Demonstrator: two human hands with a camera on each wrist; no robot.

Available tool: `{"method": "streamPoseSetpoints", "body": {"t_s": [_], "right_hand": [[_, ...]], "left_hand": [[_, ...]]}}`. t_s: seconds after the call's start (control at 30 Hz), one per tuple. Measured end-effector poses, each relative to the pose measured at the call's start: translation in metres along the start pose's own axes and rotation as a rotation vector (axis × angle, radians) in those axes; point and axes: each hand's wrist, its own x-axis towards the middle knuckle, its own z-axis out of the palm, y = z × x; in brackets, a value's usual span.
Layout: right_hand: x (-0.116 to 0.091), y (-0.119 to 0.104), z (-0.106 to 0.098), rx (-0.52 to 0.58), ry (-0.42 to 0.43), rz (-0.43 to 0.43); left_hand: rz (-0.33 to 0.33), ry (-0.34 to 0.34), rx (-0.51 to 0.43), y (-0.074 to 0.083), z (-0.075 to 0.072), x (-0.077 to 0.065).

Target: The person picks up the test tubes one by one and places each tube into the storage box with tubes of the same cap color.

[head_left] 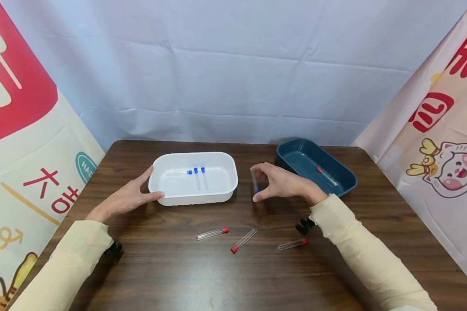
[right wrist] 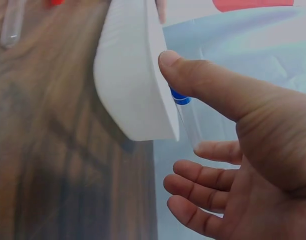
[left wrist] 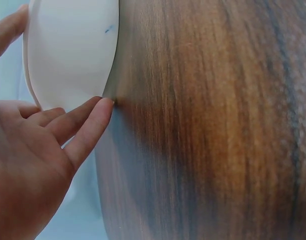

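Note:
My right hand (head_left: 282, 183) pinches a clear test tube with a blue cap (head_left: 255, 181) between thumb and index finger, above the table to the right of a white basin (head_left: 194, 199). In the right wrist view the blue cap (right wrist: 181, 96) sits by the thumb and the tube's other end meets the index finger; the remaining fingers are spread. My left hand (head_left: 134, 192) rests at the basin's left end, thumb on the near rim, fairly straight fingers along the end wall. Inside the basin lie three blue-capped tubes (head_left: 204, 178).
Three red-capped test tubes (head_left: 244, 240) lie on the wooden table (head_left: 159, 268) in front of the basin. At the back right stands a dark blue basin (head_left: 344, 172) holding a red-capped tube (head_left: 327, 176), close behind my right wrist. White cloth (head_left: 225, 86) hangs behind the table.

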Motion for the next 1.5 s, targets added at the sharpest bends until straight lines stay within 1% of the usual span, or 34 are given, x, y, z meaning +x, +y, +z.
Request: {"method": "streamPoseSetpoints", "body": {"t_s": [0.27, 0.43, 0.53, 0.73, 1.0, 1.17, 1.5], "right_hand": [[0.023, -0.017, -0.016, -0.002, 0.021, -0.066], [0.041, -0.026, -0.019, -0.003, 0.033, -0.105], [0.053, -0.031, -0.018, 0.01, 0.035, -0.119], [0.076, -0.035, -0.015, 0.041, 0.02, -0.107], [0.099, -0.034, -0.008, 0.002, 0.025, -0.123], [0.109, -0.036, -0.003, -0.038, 0.018, -0.126], [0.122, -0.039, 0.004, -0.071, 0.004, -0.117]], "left_hand": [[-0.01, 0.002, -0.006, -0.003, -0.001, 0.001], [-0.005, 0.004, -0.015, -0.004, 0.0, 0.002], [0.002, 0.006, -0.021, -0.004, 0.001, 0.003], [0.006, 0.009, -0.034, -0.004, 0.002, 0.002], [0.024, 0.014, -0.044, -0.003, 0.002, 0.001], [0.026, 0.013, -0.048, -0.002, 0.002, 0.0], [0.028, 0.017, -0.053, -0.005, 0.001, 0.001]]}}
